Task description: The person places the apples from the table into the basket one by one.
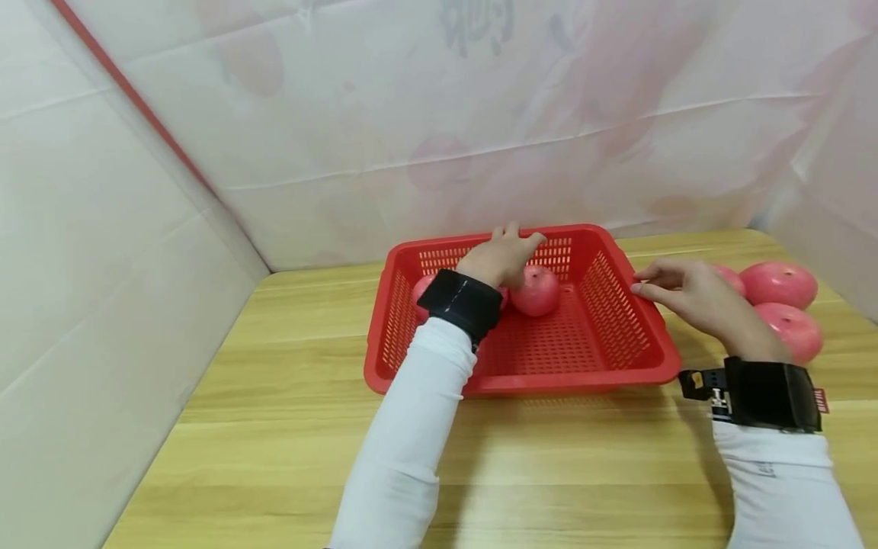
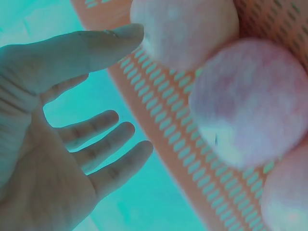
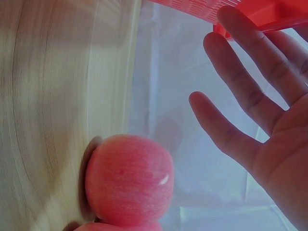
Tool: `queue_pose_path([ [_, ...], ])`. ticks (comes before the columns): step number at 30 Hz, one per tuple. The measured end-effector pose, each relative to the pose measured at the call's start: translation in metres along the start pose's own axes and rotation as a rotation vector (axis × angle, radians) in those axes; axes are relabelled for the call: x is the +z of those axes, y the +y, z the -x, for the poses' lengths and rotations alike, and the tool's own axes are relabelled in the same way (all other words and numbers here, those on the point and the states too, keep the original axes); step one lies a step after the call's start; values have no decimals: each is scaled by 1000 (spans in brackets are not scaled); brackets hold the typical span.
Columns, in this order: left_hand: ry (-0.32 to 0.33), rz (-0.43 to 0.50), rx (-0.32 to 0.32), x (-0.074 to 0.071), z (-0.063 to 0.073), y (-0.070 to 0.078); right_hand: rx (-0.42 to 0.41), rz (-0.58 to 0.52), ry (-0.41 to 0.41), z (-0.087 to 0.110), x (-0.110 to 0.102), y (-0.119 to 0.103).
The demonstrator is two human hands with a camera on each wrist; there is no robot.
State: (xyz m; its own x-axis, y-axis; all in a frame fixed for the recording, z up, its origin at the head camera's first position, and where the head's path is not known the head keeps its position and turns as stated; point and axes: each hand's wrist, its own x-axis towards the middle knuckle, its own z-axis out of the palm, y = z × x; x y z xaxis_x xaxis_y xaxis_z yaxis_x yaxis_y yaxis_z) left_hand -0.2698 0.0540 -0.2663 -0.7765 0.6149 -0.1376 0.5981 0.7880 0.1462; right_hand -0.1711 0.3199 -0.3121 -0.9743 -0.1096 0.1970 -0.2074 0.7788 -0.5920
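Observation:
A red plastic basket [image 1: 528,383] with slotted walls stands toward the back of the wooden table. My left hand [image 1: 499,258] is over its far side, fingers spread and holding nothing. In the left wrist view the thumb overlaps one apple [image 2: 185,29], and a second apple [image 2: 250,103] and third apple [image 2: 288,197] line the same wall. From the head, the left wrist partly hides these apples. My right hand [image 1: 700,293] has its fingertips right at the basket's right rim, fingers long and apart in the right wrist view.
Right of the basket, three apples sit together on the table [image 1: 274,457]: one apple [image 1: 730,280] partly behind my right hand, another apple [image 1: 780,284] beside it, and a nearer apple [image 1: 790,332]. A cloth-covered wall [image 1: 343,152] rises directly behind the basket.

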Motion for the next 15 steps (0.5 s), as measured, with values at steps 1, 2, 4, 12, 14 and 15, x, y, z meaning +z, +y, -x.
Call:
queue_pose_path([
  [1, 6, -4, -1, -2, 3, -3, 3, 2, -1, 0, -1, 0],
  [2, 13, -9, 3, -4, 5, -5, 5, 3, -2, 0, -1, 1],
  [4, 22, -16, 7, -7, 10, -10, 8, 6, -2, 1, -1, 2],
  [12, 52, -31, -13, -18, 30, -32, 19, 2, 1, 4, -4, 6],
  [14, 65, -25, -15, -21, 35, -39, 18, 3, 4, 4, -5, 6],
  [15, 71, -17, -16, -22, 38, -42, 16, 3, 6, 4, -5, 7],
])
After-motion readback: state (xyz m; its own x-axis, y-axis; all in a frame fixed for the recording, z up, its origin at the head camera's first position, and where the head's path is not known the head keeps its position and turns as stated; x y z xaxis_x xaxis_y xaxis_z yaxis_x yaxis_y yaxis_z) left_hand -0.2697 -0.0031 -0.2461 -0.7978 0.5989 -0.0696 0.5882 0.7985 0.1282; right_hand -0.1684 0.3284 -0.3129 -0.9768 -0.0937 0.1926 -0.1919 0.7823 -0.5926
